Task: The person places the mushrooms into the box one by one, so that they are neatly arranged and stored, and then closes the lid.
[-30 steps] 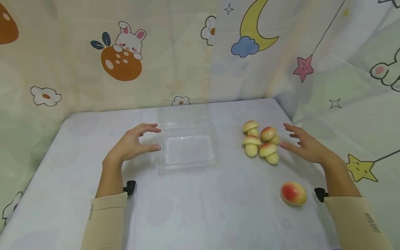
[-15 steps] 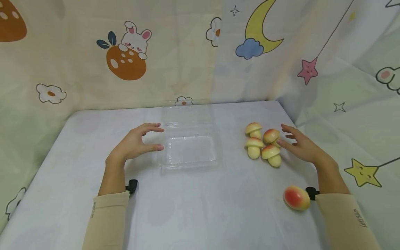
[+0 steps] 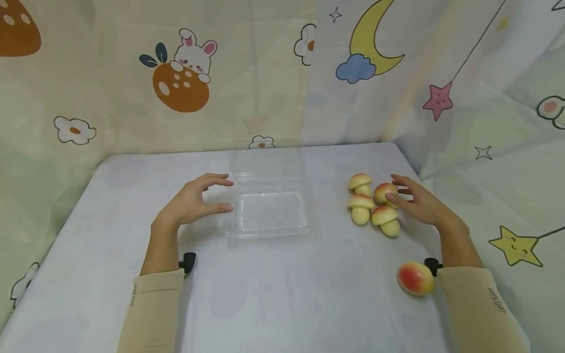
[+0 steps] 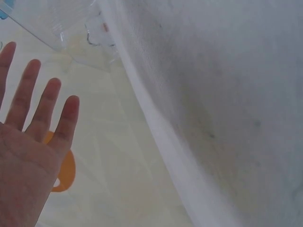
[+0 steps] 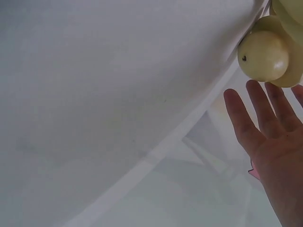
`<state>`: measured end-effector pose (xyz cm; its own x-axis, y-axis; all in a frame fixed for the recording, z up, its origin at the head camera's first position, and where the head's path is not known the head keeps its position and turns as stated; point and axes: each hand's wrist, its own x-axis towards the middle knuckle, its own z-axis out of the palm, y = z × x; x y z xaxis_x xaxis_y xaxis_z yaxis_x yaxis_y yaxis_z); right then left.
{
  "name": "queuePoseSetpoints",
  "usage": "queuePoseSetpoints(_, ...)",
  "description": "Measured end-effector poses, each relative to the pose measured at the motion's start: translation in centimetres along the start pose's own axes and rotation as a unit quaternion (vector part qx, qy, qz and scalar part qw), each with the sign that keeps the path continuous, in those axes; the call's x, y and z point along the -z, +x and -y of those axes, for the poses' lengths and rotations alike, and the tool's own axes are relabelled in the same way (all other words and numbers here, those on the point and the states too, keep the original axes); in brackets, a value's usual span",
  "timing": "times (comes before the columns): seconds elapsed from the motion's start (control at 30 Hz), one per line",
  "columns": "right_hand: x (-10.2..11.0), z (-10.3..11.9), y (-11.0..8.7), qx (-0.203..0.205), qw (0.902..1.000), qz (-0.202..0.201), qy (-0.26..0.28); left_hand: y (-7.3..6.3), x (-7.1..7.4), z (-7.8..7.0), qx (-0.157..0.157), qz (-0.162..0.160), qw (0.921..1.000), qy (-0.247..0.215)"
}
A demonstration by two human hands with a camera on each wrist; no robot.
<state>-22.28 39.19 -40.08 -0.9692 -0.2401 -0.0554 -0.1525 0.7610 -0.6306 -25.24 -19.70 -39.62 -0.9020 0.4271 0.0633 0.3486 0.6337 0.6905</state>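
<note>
A clear plastic clamshell box [image 3: 269, 235] lies with its lid folded back in the head view. My left hand [image 3: 192, 201] hovers at its left side, thumb and fingers spread apart with nothing between them. On the right, several toy mushrooms [image 3: 360, 208] with yellow stems and reddish caps stand clustered. My right hand [image 3: 421, 203] is at the cluster's right edge, its thumb overlapping the rear right mushroom [image 3: 384, 189]. Whether it touches is unclear. In the right wrist view, straight fingers [image 5: 240, 116] reach just below a pale mushroom stem [image 5: 262, 56].
A red-and-yellow oval toy fruit [image 3: 416, 278] lies near the right wrist, close to the black wrist camera [image 3: 433, 266]. White cloth covers the table [image 3: 282, 294]. A printed curtain [image 3: 247, 73] rises behind the table's back edge and along the right side.
My right hand has moved left, from beside the mushrooms to the rear right one. The left hand keeps its place by the box. The head view has shifted slightly.
</note>
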Motion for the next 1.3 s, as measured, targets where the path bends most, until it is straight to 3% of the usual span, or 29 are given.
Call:
queuePoseSetpoints(0.37, 0.1, 0.3, 0.5, -0.023, 0.9993, 0.017, -0.026, 0.3, -0.2, -0.1, 0.008, 0.019, 0.9998, -0.003)
queuePoseSetpoints(0.7, -0.1, 0.1, 1.0, -0.023, 0.9984, 0.029, -0.042, 0.2, -0.2, -0.3, 0.017, 0.056, 0.9983, 0.005)
queuePoseSetpoints(1.0, 0.1, 0.0, 1.3, 0.003, 0.9977, 0.029, -0.061, 0.1, -0.3, 0.1, 0.015, 0.057, 0.9982, 0.008)
queuePoseSetpoints(1.3, 0.8, 0.5, 1.3, -0.001, 0.9974, 0.019, -0.069, 0.2, -0.3, 0.3, -0.002, 0.056, 0.9982, 0.018)
